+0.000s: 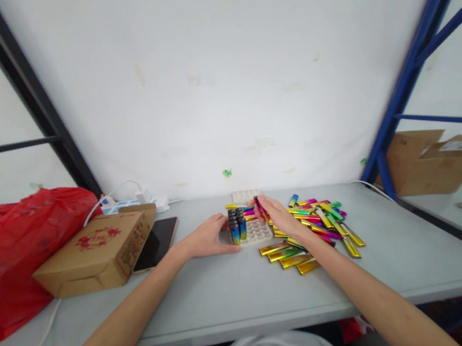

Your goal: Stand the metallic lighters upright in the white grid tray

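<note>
A white tray (257, 233) with rows of round-edged slots lies in the middle of the table. Several blue and gold lighters (235, 234) with dark tops stand upright in its left part. My left hand (209, 236) curves round the tray's left end, thumb at the near side and fingers at the far side. Above the tray's right part, my right hand (276, 212) is closed on a dark pink-red lighter (261, 209), held tilted between thumb and fingers. To the right spreads a loose pile of shiny gold, pink and green lighters (324, 219), partly behind my right forearm.
A second white tray (245, 194) lies by the wall. On the left are a dark phone-like slab (157, 244), a cardboard box (94, 250), a red plastic bag (21, 259) and a power strip (156, 201). An open carton (431, 162) stands beyond the blue frame (414, 56).
</note>
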`<state>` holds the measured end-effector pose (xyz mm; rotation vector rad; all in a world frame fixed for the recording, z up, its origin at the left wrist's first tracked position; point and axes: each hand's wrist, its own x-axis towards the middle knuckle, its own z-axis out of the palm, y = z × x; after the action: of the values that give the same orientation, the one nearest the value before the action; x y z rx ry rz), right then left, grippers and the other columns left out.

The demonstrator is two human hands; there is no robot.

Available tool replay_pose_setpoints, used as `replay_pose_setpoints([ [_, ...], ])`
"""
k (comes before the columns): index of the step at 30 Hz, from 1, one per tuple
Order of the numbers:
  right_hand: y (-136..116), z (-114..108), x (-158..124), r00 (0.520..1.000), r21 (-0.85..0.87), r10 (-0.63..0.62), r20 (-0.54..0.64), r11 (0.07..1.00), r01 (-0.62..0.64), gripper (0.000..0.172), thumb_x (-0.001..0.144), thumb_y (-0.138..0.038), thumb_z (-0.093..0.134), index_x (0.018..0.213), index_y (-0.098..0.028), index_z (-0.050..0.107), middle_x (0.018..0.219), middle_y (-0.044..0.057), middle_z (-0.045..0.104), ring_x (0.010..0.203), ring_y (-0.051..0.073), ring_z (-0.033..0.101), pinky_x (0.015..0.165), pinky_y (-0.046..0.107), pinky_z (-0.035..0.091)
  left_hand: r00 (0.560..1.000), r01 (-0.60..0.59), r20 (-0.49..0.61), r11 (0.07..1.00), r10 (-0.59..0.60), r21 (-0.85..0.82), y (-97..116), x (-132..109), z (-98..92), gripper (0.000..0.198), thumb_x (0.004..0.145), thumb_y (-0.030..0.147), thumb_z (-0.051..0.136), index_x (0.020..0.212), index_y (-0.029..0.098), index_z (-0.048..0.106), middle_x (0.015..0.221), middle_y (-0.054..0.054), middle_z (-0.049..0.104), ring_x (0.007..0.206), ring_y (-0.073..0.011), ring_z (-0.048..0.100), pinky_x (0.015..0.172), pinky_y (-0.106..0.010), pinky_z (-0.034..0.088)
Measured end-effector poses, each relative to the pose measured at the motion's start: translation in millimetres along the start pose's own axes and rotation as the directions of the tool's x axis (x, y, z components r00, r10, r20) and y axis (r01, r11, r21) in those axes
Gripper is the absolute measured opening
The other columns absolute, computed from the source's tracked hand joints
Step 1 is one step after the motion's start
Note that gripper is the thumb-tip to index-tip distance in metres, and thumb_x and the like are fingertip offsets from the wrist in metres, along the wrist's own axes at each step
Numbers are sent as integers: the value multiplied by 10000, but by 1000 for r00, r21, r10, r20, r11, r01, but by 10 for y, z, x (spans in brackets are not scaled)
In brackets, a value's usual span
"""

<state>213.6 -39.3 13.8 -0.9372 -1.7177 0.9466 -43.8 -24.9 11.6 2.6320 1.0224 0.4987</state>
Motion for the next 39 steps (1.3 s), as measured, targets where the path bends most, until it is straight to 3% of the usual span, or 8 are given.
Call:
replay_pose_setpoints([
  [5,-132,-34,-72,976,-332,-194,97,918,216,471,987,-642,539,861,-205,661,819,35,673,767,181,604,716,296,474,1000,9,-8,1000,-9,-22,24,0,-5,629,723,672,794,1070,168,649,1105,-112,669,1032,-326,636,918,-400,510],
  [8,-174,-40,-104,964,-447,-238,120,854,266,444,977,-590,597,813,-195,714,799,45,692,721,175,595,679,289,461,1000,7,3,1000,-7,-12,25,-2,-14,646,730,671,793,1099,161,645,1112,-117,662,1036,-326,631,915,-396,505],
  [16,-228,-13,-165,954,-412,-150,261,876,251,282,985,-463,651,933,-219,782,795,19,769,663,168,644,641,270,474,1000,14,3,998,-14,-56,28,-10,-19,631,730,676,792,1100,185,648,1095,-94,669,1008,-312,628,897,-400,505],
  [23,-238,-28,-153,921,-420,-124,368,862,284,286,1018,-469,615,934,-232,751,775,-3,746,650,155,624,622,267,426,1000,8,6,999,-8,-40,-10,0,-1,652,733,700,782,1102,181,640,1111,-107,660,1033,-318,615,901,-402,503],
  [29,-184,66,-124,959,-694,-118,258,667,269,379,928,-524,728,710,-215,707,665,3,679,606,149,550,598,280,323,999,28,37,998,-26,-60,-4,-4,-9,651,742,688,775,1122,181,626,1111,-95,658,986,-287,621,881,-384,507],
  [33,-126,4,-120,968,-704,-128,216,667,245,503,1000,-570,594,662,-206,669,596,-4,615,559,138,503,575,279,293,998,46,55,998,-43,-53,1,-1,-29,663,739,700,764,1133,185,630,1088,-85,669,948,-276,633,835,-362,511],
  [36,-21,-148,-78,977,-741,-167,135,637,211,502,1081,-478,452,729,-204,681,656,15,640,604,157,541,618,278,358,994,82,78,996,-80,-30,-38,-6,-65,702,693,723,776,1118,181,644,1034,-77,685,892,-268,640,790,-352,510],
  [39,146,-298,-15,973,-773,-202,112,598,213,295,1070,-346,496,986,-191,731,906,67,717,818,201,647,780,302,477,983,147,108,989,-148,17,-108,-32,-135,741,621,738,802,1084,178,656,994,-73,700,858,-266,646,756,-344,506],
])
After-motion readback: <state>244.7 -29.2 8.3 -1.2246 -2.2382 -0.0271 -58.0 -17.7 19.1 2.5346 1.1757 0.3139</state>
